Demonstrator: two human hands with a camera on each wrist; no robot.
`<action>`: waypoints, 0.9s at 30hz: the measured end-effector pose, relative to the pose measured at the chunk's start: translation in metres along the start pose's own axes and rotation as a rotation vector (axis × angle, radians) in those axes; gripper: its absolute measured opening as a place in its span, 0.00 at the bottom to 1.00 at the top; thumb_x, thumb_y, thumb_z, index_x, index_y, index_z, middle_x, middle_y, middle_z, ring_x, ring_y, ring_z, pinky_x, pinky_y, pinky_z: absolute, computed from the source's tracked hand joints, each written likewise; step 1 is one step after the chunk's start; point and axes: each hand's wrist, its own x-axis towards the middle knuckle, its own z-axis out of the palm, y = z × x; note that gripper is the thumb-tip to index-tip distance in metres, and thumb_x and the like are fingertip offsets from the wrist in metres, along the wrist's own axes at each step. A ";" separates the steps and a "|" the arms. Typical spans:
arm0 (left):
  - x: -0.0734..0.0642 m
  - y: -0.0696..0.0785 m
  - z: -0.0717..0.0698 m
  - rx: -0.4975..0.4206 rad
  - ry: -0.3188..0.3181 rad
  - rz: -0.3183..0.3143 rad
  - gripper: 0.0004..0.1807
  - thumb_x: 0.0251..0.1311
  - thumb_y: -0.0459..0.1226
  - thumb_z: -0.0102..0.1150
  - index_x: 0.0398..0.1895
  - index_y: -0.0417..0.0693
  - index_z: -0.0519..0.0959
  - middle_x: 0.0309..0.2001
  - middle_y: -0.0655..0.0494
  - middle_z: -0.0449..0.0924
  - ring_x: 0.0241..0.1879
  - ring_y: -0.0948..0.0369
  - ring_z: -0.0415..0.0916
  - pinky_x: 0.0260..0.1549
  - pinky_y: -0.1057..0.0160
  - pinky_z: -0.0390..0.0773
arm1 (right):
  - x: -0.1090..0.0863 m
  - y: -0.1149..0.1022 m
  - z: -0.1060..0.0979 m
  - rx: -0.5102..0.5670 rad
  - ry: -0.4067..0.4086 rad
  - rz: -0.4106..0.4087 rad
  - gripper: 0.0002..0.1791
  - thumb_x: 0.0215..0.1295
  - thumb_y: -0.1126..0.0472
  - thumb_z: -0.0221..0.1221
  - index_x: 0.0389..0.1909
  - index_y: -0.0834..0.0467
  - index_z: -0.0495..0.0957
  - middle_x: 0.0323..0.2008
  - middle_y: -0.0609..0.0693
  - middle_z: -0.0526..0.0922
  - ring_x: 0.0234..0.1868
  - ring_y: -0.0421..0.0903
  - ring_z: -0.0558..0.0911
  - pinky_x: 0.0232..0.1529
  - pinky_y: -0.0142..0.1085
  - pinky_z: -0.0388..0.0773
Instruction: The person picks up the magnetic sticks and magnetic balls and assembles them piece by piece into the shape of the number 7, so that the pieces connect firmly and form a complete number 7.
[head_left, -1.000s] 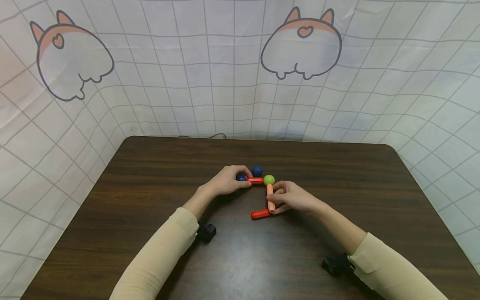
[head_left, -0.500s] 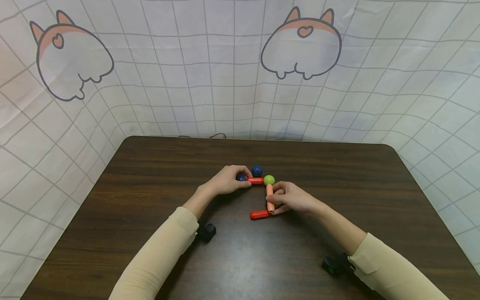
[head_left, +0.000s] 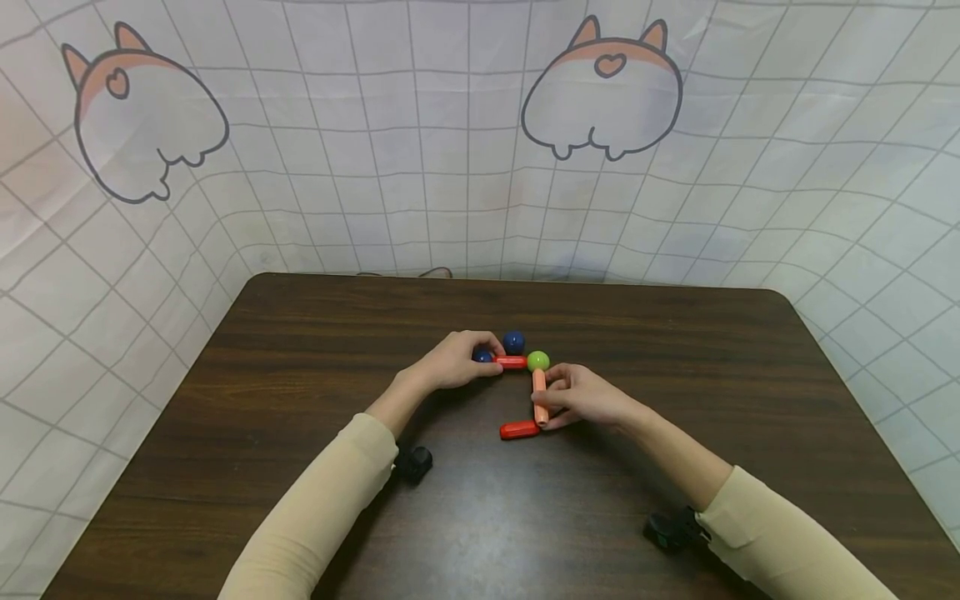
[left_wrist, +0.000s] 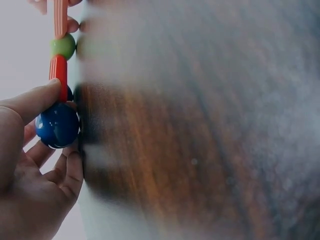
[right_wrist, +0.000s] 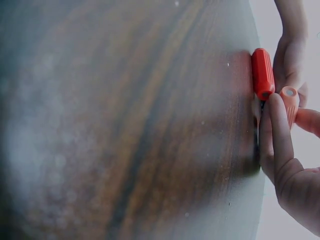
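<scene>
My left hand [head_left: 453,362] pinches a red rod [head_left: 513,362] near its left end, the thumb on its side. At that end a blue ball [left_wrist: 57,125] sits within the curve of my fingers. The rod's other end meets a green ball [head_left: 537,360]. From the green ball an orange rod [head_left: 540,396] runs toward me, and my right hand [head_left: 588,393] pinches it between thumb and fingers. A second red rod [right_wrist: 263,74] lies on the table by the orange rod's near end, right at the right fingertips.
Just behind the held red rod rests another blue ball [head_left: 513,342]. The dark wooden table [head_left: 337,333] ends in front of a white gridded curtain [head_left: 360,167]. Black wrist cameras hang under both forearms.
The near end of the orange rod and the loose red rod have shifted very slightly left. Both hands keep their hold and otherwise stay in place.
</scene>
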 end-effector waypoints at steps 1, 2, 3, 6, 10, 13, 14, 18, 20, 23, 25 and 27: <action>0.000 0.000 0.000 0.001 0.001 -0.001 0.11 0.68 0.42 0.68 0.49 0.51 0.83 0.43 0.58 0.80 0.42 0.59 0.75 0.44 0.59 0.75 | 0.000 0.001 0.000 0.003 0.003 0.003 0.33 0.76 0.64 0.59 0.69 0.76 0.55 0.44 0.61 0.81 0.37 0.47 0.86 0.41 0.39 0.85; 0.000 0.000 0.000 0.002 0.002 -0.002 0.11 0.68 0.42 0.68 0.49 0.51 0.83 0.43 0.58 0.81 0.42 0.59 0.75 0.45 0.59 0.75 | 0.001 0.001 0.000 0.004 0.005 0.006 0.32 0.76 0.64 0.59 0.69 0.76 0.55 0.44 0.61 0.81 0.37 0.47 0.86 0.41 0.40 0.85; 0.000 0.001 0.000 0.004 0.002 -0.002 0.11 0.68 0.42 0.68 0.49 0.51 0.83 0.43 0.58 0.81 0.42 0.59 0.75 0.45 0.59 0.75 | 0.001 0.001 0.000 0.006 0.006 0.005 0.32 0.76 0.64 0.59 0.69 0.76 0.55 0.44 0.61 0.81 0.37 0.47 0.86 0.41 0.40 0.85; -0.001 0.002 0.000 0.011 0.003 -0.001 0.11 0.68 0.42 0.68 0.49 0.50 0.83 0.43 0.58 0.80 0.43 0.58 0.74 0.45 0.59 0.75 | 0.001 0.001 0.000 0.011 0.008 0.009 0.32 0.76 0.64 0.59 0.69 0.76 0.55 0.44 0.61 0.81 0.38 0.47 0.86 0.41 0.40 0.85; -0.002 0.004 -0.001 0.015 0.001 0.002 0.11 0.67 0.42 0.68 0.49 0.50 0.83 0.43 0.57 0.80 0.42 0.58 0.74 0.45 0.59 0.75 | 0.000 0.000 0.000 0.015 0.012 0.017 0.32 0.76 0.64 0.59 0.69 0.75 0.56 0.44 0.61 0.81 0.38 0.48 0.86 0.41 0.40 0.85; -0.002 0.005 -0.001 0.016 0.001 -0.002 0.11 0.68 0.42 0.68 0.49 0.50 0.82 0.43 0.57 0.80 0.42 0.58 0.74 0.44 0.59 0.75 | -0.001 -0.001 0.000 0.012 0.011 0.017 0.32 0.76 0.64 0.59 0.70 0.75 0.55 0.45 0.62 0.81 0.38 0.48 0.86 0.41 0.40 0.85; -0.003 0.005 -0.001 0.016 0.000 -0.003 0.11 0.68 0.41 0.67 0.50 0.50 0.82 0.43 0.57 0.80 0.42 0.58 0.74 0.44 0.59 0.75 | -0.001 -0.001 0.000 0.009 0.010 0.015 0.33 0.76 0.64 0.59 0.70 0.75 0.55 0.45 0.62 0.81 0.38 0.49 0.86 0.41 0.40 0.85; -0.003 0.005 -0.001 0.024 0.003 -0.007 0.11 0.69 0.42 0.67 0.50 0.50 0.82 0.43 0.57 0.80 0.42 0.58 0.74 0.43 0.60 0.75 | 0.000 0.000 0.000 0.006 0.011 0.019 0.33 0.75 0.63 0.60 0.70 0.75 0.55 0.44 0.62 0.81 0.38 0.48 0.86 0.41 0.40 0.85; -0.003 0.006 0.000 0.026 0.004 -0.008 0.11 0.69 0.42 0.67 0.50 0.50 0.82 0.43 0.57 0.80 0.41 0.58 0.74 0.43 0.60 0.75 | 0.000 0.000 0.000 0.003 0.014 0.024 0.33 0.75 0.63 0.60 0.69 0.75 0.56 0.44 0.61 0.81 0.37 0.48 0.86 0.40 0.40 0.85; -0.003 0.005 0.001 0.032 0.007 -0.007 0.11 0.69 0.42 0.67 0.50 0.50 0.82 0.43 0.57 0.80 0.41 0.58 0.74 0.42 0.60 0.75 | 0.000 0.000 0.000 0.000 0.018 0.029 0.33 0.75 0.63 0.60 0.69 0.74 0.56 0.43 0.61 0.81 0.37 0.47 0.86 0.40 0.39 0.85; -0.003 0.005 0.001 0.036 0.007 -0.005 0.11 0.69 0.42 0.67 0.50 0.51 0.82 0.43 0.57 0.80 0.41 0.58 0.74 0.42 0.60 0.75 | 0.000 0.000 0.000 0.000 0.019 0.029 0.33 0.75 0.63 0.60 0.69 0.74 0.56 0.43 0.61 0.81 0.37 0.48 0.86 0.40 0.39 0.85; -0.002 0.005 0.001 0.036 0.009 -0.002 0.11 0.69 0.41 0.67 0.50 0.50 0.82 0.43 0.57 0.80 0.41 0.58 0.74 0.43 0.60 0.76 | 0.000 0.000 0.000 -0.001 0.019 0.028 0.33 0.75 0.62 0.60 0.69 0.74 0.56 0.44 0.61 0.81 0.37 0.48 0.86 0.40 0.40 0.85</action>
